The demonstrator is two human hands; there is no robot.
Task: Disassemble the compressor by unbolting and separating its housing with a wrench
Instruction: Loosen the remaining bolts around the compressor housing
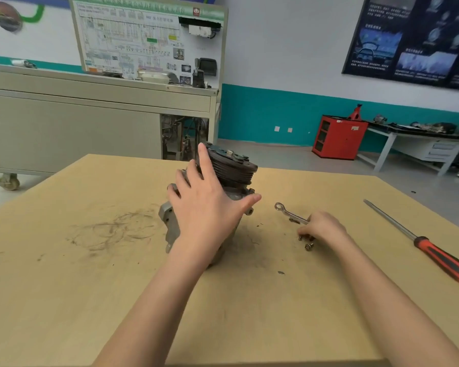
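Wooden table (64,287), scuffed at left; at centre, compressor (235,169), pulley end far, housing largely hidden by left hand (207,210) laid on it, fingers spread. Near right edge, red-handled screwdriver (435,254). Between, wrench (289,214) and loose bolts (309,246), partly covered by curled right hand (326,229); grip not discernible.

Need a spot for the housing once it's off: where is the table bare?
Widest bare patch: the near table edge, between the forearms. Also between right hand and screwdriver. Crowded: right of the compressor, where wrench and bolts lie. Left of it, only smudges.
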